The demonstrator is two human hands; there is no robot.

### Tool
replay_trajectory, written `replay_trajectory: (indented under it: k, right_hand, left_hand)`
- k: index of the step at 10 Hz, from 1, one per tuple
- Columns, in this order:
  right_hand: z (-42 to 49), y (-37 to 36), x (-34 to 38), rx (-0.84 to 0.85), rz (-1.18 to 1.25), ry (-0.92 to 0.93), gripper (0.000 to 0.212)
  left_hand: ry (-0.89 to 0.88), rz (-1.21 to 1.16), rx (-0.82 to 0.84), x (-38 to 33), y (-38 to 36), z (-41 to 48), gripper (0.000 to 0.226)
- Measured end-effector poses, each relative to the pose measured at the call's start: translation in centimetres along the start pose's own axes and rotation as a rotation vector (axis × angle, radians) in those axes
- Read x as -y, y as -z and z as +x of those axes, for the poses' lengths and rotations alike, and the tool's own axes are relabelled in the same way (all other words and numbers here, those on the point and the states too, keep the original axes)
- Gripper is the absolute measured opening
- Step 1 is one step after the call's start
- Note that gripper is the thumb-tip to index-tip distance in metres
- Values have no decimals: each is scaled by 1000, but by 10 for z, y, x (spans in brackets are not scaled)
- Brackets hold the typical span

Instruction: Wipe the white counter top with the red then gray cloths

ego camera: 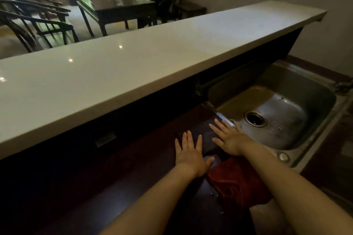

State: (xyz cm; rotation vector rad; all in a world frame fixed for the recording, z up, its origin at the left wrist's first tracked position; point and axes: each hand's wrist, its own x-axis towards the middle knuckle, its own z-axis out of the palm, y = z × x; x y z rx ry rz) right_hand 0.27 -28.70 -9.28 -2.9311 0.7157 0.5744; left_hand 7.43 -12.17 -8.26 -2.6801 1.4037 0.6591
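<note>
Both hands lie flat and unclenched: left hand [188,153] and right hand [230,140] press the gray cloth [207,140]. Red cloth [238,181] lies at 5 o'clock, ungrasped. Judged: wiping not begun; next, grasp red cloth, lift to white counter top [133,66].

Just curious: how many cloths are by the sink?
2: a dark gray folded cloth under both flat hands, and a red crumpled cloth just nearer, beneath the right forearm.

We see a glossy, smooth white counter top [133,66] with light glints, a dull stained metal sink [282,120] with a metal drain [255,118], a nappy red cloth [236,181], a matt dark gray cloth [207,139], all over a dark wood-grain lower worktop [133,177].
</note>
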Motion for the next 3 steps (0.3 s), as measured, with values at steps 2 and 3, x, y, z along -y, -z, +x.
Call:
replay_trajectory:
  k: [2,3]
  right_hand:
    - [-57,112,44,32,181,77,39]
    - [-129,203,50,-5,271,289,40]
  left_hand:
    - [-143,-71,98,16,101,-70,57]
    - [-252,-50,100,35,162,-131,50]
